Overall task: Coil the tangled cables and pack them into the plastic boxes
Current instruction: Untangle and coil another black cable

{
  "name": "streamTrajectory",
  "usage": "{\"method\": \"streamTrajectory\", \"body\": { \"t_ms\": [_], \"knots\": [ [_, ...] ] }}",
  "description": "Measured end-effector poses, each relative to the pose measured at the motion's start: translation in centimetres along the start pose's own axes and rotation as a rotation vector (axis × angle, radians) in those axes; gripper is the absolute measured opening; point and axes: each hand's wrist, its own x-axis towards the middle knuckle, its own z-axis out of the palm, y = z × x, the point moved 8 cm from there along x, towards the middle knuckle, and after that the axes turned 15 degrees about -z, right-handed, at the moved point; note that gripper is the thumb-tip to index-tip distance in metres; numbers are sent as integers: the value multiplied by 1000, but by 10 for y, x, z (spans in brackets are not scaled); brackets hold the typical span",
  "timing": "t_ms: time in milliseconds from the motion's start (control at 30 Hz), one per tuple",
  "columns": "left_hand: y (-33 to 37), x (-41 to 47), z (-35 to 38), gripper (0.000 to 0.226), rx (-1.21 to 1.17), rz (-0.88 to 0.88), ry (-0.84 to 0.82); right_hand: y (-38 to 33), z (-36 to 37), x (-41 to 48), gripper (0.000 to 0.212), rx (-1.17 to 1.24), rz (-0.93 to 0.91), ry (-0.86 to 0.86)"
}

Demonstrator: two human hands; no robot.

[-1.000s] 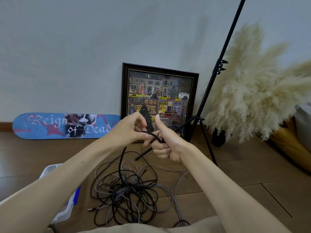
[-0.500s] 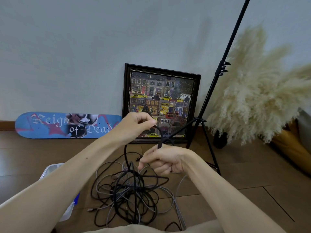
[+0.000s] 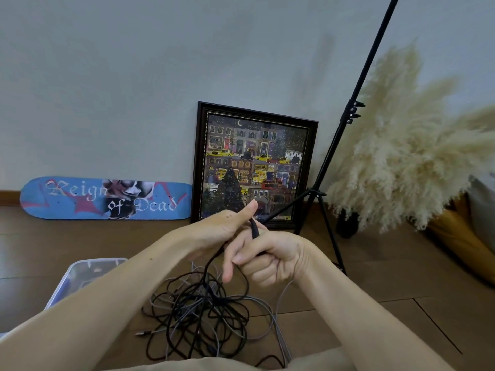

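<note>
A: Head view, quick check: hands?
B: Both raised over brown wood floor (image 3: 375, 279), touching each other. Upper one, left hand (image 3: 222, 231): thumb up, fingertips pinching thin black cable (image 3: 254, 229). Lower one, right hand (image 3: 270, 259): fingers curled round same cable, one finger straighter, pointing down.
A: Cable's run?
B: Stiff end poking up btw the two hands; rest dropping from under left hand into tangled heap of black and grey cables (image 3: 203, 314) on floor, directly below hands.
A: Box?
B: Lower left: clear plastic box (image 3: 80, 274), partly hidden behind left forearm, near heap. Contents: can't tell, too blurred.
A: Bkgd?
B: Left: blue printed skateboard deck (image 3: 80, 199) on its edge against pale wall (image 3: 134, 76). Centre: dark-framed picture of night street (image 3: 254, 162) leaning on wall. Right of it: black tripod stand (image 3: 336, 140), one leg crossing in front of frame's lower corner. Far right: cream pampas grass bunch (image 3: 415, 145) in dark pot (image 3: 347, 226), mustard-yellow cushion (image 3: 455, 236) beside it.
</note>
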Motion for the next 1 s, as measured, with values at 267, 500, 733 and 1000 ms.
{"method": "streamTrajectory", "body": {
  "t_ms": [267,500,733,1000],
  "knots": [
    [-11,1,-9,58,50,-113,89,6,-22,2,32,-104,22,222],
    [-11,3,-24,61,201,-45,182,-2,-53,0,30,-343,-88,624],
    [-22,2,-33,59,307,-93,234,8,-60,9,32,-466,-62,748],
    [-12,-3,-43,50,-105,50,218,-10,-50,10,50,97,-291,632]
  ]
}}
